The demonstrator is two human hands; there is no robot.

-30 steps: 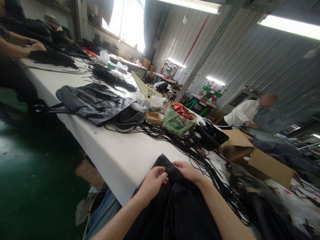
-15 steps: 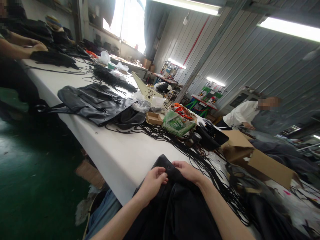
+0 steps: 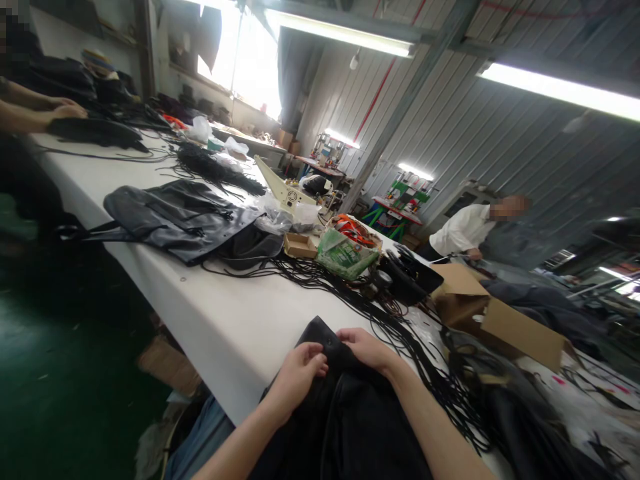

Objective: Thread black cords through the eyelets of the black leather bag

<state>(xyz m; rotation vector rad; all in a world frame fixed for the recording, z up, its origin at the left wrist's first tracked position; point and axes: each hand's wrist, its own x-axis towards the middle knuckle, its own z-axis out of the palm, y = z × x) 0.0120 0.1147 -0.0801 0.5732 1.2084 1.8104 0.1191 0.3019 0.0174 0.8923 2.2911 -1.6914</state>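
A black leather-like piece (image 3: 350, 420) lies in front of me on the white table (image 3: 240, 313), its top corner pointing away. My left hand (image 3: 296, 377) pinches its upper edge with curled fingers. My right hand (image 3: 367, 348) grips the same edge just to the right, fingers closed on the material. A small eyelet shows in the corner between both hands. A heap of black cords (image 3: 400, 333) runs along the table just beyond my right hand.
Further along lie a grey-black bag piece (image 3: 175, 217), a small cardboard box (image 3: 299, 245), a green packet (image 3: 343, 255) and open cartons (image 3: 500, 313). Another person's arms (image 3: 35, 110) work at the far left. A person in white (image 3: 465, 230) sits across. Green floor lies left.
Both hands stay on the black piece's edge with hardly any movement. The camera has tipped upward and a little right, so everything sits slightly lower in view.
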